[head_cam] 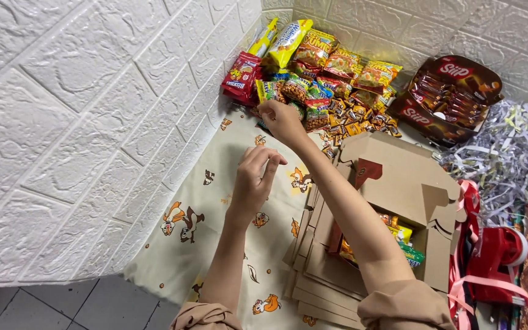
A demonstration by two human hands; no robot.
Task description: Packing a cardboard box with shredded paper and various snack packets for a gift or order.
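Along the left and back, a white embossed brick-pattern wall point(62, 122). Spread over the floor beneath it, a cream cloth printed with brown cartoon chipmunks point(209, 208). On the cloth at right, a stack of flat brown cardboard box blanks point(325, 269), topped by an opened brown cardboard box point(404, 183) with bright snack packets showing inside. At far right, a heap of shredded white paper strips point(514, 153). In the back corner, a pile of small colourful snack packets in yellow, red, green and orange point(319, 73). Just right of that pile, an open brown display carton of chocolate wafer sticks point(447, 98). Lower right, a red tape dispenser point(499, 256) with pink ribbon point(490, 286) trailing beside it. Stretched across the box to the near edge of the pile, the right hand point(281, 119), fingers curled down onto the packets there; whether pinched on one, cannot tell. Hovering above the cloth just short of the pile, the left hand point(255, 174), fingers loosely bent and apart, holding nothing.
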